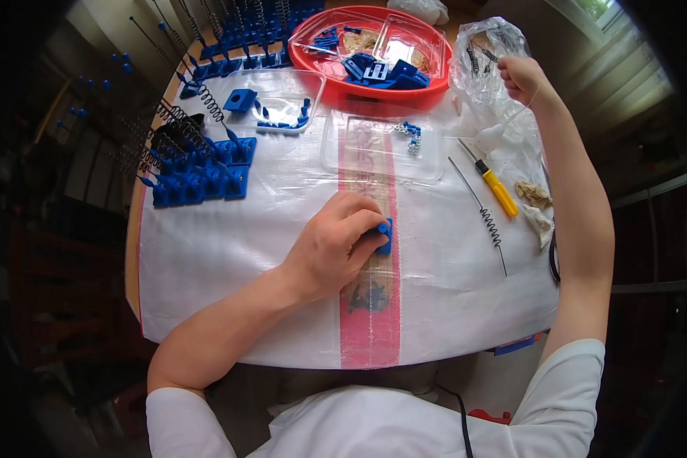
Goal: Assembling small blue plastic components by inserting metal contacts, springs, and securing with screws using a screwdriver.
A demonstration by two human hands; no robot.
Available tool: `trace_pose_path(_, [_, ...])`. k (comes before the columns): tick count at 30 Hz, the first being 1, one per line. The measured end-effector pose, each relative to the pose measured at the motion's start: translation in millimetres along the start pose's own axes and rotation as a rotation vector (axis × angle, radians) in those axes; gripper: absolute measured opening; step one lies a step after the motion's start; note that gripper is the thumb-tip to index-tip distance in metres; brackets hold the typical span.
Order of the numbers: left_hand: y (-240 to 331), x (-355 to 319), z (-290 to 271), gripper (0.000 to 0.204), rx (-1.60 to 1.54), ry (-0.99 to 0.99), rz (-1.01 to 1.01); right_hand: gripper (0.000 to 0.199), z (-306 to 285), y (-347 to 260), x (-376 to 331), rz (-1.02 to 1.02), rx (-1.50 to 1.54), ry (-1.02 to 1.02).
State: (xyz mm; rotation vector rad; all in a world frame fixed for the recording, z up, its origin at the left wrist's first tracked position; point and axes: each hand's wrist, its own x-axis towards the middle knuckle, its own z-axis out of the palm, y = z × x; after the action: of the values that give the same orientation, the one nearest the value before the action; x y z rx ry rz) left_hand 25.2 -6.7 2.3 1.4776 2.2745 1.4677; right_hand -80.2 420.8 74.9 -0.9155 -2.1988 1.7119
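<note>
Left hand grip closed on a small blue plastic block, pressed down mid-tabletop on the red stripe of the white woven cover – block mostly hidden by fingers, long axis looks roughly up-down in frame. Right hand raised far right, grip pinched narrow on something too small to tell, at the clear plastic bag. Nearby: spring on a wire rod, yellow-handled screwdriver, clear tray just beyond the block, red basin of blue parts, finished blue pieces at left.
</note>
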Motion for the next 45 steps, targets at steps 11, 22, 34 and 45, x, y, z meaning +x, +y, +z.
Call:
trace_pose_path(11, [26, 3, -23, 0.045, -0.02, -0.081, -0.155, 0.016, -77, 24, -191, -0.365, 0.101, 0.32])
trace_pose_path(22, [59, 17, -62, 0.041, 0.105, -0.178, -0.258, 0.015, 28, 5, -257, -0.304, 0.355, -0.365])
trace_pose_path(34, [9, 30, -39, 0.041, -0.464, 0.143, -0.474, 0.016, 92, 64, -264, -0.048, 0.324, -0.811])
trace_pose_path(45, [19, 31, -19, 0.043, -0.197, 0.329, -0.194, 0.015, 96, 62, -277, -0.003, 0.494, -0.781])
